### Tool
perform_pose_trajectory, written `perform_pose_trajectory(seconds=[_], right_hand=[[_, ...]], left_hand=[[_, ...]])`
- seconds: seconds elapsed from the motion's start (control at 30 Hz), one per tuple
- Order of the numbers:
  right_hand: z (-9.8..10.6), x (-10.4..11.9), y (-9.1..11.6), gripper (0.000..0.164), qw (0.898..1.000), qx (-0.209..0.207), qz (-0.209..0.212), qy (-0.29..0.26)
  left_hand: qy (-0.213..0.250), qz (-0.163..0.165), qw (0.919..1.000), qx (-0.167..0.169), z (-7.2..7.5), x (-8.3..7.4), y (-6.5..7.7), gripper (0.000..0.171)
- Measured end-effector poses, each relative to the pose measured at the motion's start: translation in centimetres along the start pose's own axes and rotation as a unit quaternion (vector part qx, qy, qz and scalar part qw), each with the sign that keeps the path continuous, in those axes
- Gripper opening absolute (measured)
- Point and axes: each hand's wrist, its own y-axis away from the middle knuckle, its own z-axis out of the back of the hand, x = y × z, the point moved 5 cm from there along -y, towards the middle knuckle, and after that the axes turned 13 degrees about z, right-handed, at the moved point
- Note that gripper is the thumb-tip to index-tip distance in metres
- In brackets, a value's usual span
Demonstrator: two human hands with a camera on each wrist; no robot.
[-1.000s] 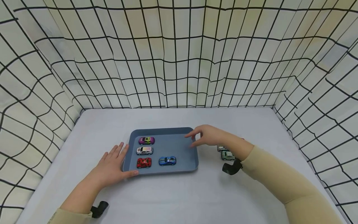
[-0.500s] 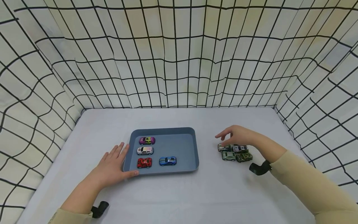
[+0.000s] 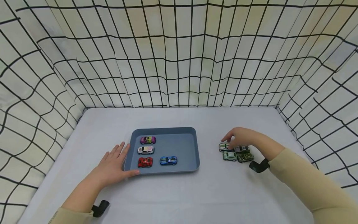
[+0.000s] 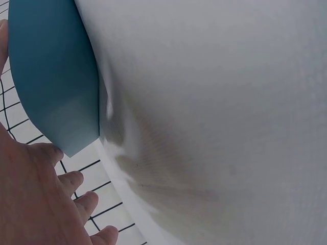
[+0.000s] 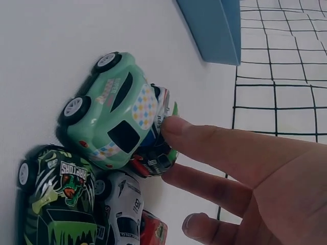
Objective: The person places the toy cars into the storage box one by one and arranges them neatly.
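My left hand (image 3: 110,168) lies with fingers spread along the left end of a blue-grey tray (image 3: 181,149), thumb on its near edge. On the tray stand a purple toy car (image 3: 148,140), a white one (image 3: 146,150), a red one (image 3: 145,162) and a blue one (image 3: 168,160). To the tray's right, my right hand (image 3: 244,137) pinches a white-and-green toy car (image 3: 223,147) between thumb and index finger. In the right wrist view, a mint-green toy car (image 5: 110,122) partly hides that car.
Close by the right hand are a dark green toy car (image 3: 245,157) and a white-grey one (image 3: 241,149). Part of a red toy car (image 5: 153,229) shows behind them in the right wrist view. White walls with black grid lines (image 3: 179,62) enclose the white table (image 3: 167,199).
The right hand has moved from over the tray's right end to the group of cars and lowered onto one. The left hand and the cars on the tray have stayed put.
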Motion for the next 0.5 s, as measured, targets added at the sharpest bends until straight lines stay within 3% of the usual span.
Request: perform_pose_trajectory(seconds=[0.5], right_hand=[[-0.84, -0.23, -0.49, 0.035, 1.000, -0.010, 0.007, 0.016]], left_hand=[[-0.002, -0.003, 1.0000, 0.001, 0.34, -0.21, 0.03, 0.124]])
